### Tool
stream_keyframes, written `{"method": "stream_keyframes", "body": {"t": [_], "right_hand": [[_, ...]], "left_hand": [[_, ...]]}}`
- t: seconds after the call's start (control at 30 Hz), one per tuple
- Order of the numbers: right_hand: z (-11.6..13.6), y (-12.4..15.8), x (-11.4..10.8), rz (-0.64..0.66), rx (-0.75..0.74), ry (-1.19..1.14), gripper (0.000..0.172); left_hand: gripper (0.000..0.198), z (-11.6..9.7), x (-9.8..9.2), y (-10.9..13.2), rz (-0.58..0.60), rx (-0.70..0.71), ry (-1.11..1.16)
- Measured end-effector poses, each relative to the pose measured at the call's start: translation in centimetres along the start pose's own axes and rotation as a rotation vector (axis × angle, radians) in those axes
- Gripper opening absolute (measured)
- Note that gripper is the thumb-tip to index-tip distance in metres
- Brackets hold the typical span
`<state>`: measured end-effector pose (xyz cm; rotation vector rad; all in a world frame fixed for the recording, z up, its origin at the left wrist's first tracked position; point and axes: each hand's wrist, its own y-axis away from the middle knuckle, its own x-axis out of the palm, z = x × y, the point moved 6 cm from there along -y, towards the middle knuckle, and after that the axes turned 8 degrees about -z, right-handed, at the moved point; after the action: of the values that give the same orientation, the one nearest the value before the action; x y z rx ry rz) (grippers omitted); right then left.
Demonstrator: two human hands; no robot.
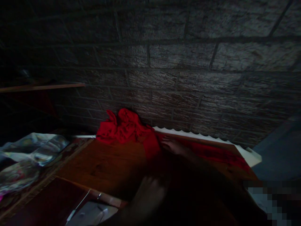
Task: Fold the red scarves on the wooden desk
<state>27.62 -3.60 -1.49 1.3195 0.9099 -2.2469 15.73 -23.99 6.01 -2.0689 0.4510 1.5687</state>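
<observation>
A bright red cloth (122, 127) lies bunched up against the wall at the back of the wooden table (101, 160). From it a smoother, flat red part (152, 146) comes forward, and a darker red strip (211, 153) runs along the back edge to the right. My right hand (172, 146) rests on the red fabric with its fingers stretched out to the left. Nearer to me is my left hand (149, 194), low over the table's front part. It is dark and smeared, so its fingers cannot be read clearly.
A rough block wall (188, 59) rises behind the table, with a white wavy-edged trim (195, 134) along its foot. Crumpled clear plastic bags (35, 149) lie at left. An opening at the front left shows a grey object (90, 213) and a white cable (77, 205). A shelf (42, 87) juts in.
</observation>
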Motion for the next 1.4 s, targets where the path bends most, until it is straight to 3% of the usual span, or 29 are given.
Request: {"method": "stream_keyframes", "body": {"t": [0.1,0.2,0.3,0.37,0.43,0.5,0.57,0.63,0.73,0.87,1.07,1.4], "right_hand": [[-4.5,3.6,-2.3,0.042,0.198,0.046,0.043],[-6.3,5.9,-2.7,-0.018,0.285,0.081,0.047],[-5.8,6.6,-1.9,-0.14,0.25,0.177,0.048],[-5.4,6.8,-1.5,-0.19,0.255,0.229,0.049],[-5.3,6.7,-1.4,-0.206,0.272,0.233,0.052],[-5.6,6.3,-1.8,-0.196,0.301,0.212,0.055],[-6.3,6.0,-2.5,-0.17,0.341,0.202,0.061],[-6.9,5.8,-3.1,-0.15,0.385,0.215,0.068],[-7.2,6.2,-3.1,-0.17,0.398,0.258,0.066],[-6.7,7.4,-2.5,-0.26,0.344,0.31,0.059],[-7.6,7.7,-3.0,-0.235,0.262,0.25,0.062],[-7.4,8.1,-2.5,-0.23,0.316,0.267,0.062]], "left_hand": [[0.046,-0.3,6.3,3.2,0.018,-0.036,0.054],[0.051,-0.1,8.7,5.2,0.032,-0.013,0.121],[0.051,0.7,7.2,3.6,0.101,0.126,0.312],[0.059,3.0,5.0,-0.1,0.062,0.129,0.366],[0.057,7.2,3.0,-5.2,-0.11,-0.032,0.311],[0.051,12.2,2.1,-9.6,-0.276,-0.26,0.224],[0.047,16.1,3.1,-12.7,-0.273,-0.404,0.195],[0.044,18.2,4.5,-14.5,-0.229,-0.399,0.234],[0.037,19.8,5.7,-15.1,-0.221,-0.371,0.257],[0.032,21.7,5.6,-15.2,-0.228,-0.456,0.199],[0.035,23.5,6.2,-16.4,-0.163,-0.544,0.145],[0.049,22.2,5.8,-15.7,-0.252,-0.688,-0.022]]}}
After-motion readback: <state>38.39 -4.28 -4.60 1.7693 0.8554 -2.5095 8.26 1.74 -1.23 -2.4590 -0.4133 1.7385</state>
